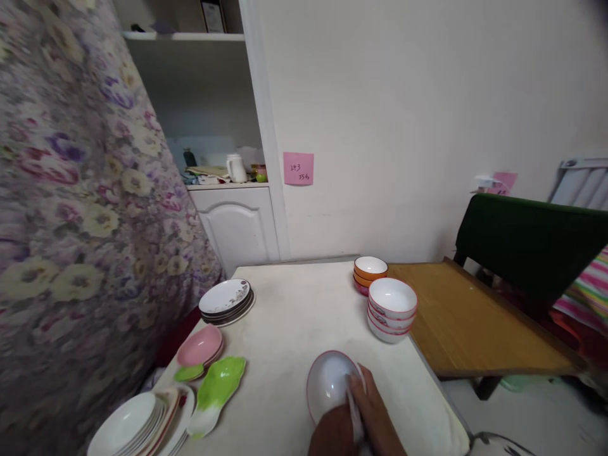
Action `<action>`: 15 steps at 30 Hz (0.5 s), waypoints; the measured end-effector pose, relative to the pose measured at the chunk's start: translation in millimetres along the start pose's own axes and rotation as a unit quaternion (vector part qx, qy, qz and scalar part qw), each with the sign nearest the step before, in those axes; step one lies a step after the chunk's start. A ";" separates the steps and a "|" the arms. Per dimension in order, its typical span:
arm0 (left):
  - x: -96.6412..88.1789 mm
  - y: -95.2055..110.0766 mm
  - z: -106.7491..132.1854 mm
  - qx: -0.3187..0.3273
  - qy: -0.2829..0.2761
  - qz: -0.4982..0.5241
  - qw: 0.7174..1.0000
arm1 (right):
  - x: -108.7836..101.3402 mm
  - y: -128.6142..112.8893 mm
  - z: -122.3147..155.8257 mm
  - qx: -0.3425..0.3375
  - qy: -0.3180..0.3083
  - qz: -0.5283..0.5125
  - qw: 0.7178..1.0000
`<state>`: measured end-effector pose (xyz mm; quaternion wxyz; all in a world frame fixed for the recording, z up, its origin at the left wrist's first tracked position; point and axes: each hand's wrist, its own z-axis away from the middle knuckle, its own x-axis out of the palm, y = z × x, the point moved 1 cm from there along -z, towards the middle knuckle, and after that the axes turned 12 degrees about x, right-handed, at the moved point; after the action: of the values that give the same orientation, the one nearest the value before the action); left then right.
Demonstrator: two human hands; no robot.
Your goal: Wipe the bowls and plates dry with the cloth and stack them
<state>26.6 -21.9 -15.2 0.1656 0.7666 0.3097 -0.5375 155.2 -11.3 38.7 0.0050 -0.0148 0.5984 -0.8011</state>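
Observation:
Near the front of the table, a white bowl with a thin red rim (327,380) is tipped so its inside faces me. My right hand (377,411) is closed on the bowl's right side, with a digit over the rim. My left hand (332,432) is curled at the near edge, covering part of the bowl; its fingers are hidden. Between the hands shows a pale strip (354,418), too unclear to name. Beyond them stands a stack of similar red-rimmed white bowls (392,307), with orange bowls (370,269) stacked behind it.
Along the table's left side are dark-edged plates (225,297), pink dishes (199,347), a green leaf-shaped dish (221,383) and stacked white dishes (123,421). A lower brown table (465,316) adjoins on the right. A floral curtain (85,209) hangs left; the wall stands behind.

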 end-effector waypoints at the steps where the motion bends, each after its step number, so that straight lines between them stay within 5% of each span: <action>1: -5.7 -3.6 2.8 0.035 0.004 0.000 0.999 | -2.5 -2.2 0.5 -0.005 -0.008 0.005 1.000; 6: -41.2 -35.2 22.1 0.125 0.038 -0.021 0.991 | -9.2 -6.9 -2.6 -0.012 -0.011 0.028 0.999; 11: -24.0 -14.4 8.1 -0.005 -0.037 0.071 0.997 | -0.3 0.0 -0.7 0.014 0.012 -0.006 1.000; 15: -17.5 8.4 0.7 -0.052 0.003 0.131 0.990 | 1.4 -3.1 2.8 0.017 0.015 -0.004 1.000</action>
<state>27.5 -33.8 0.1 0.2739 0.7925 0.2343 -0.4920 154.0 -13.2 42.5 -0.0065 -0.0054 0.5849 -0.8111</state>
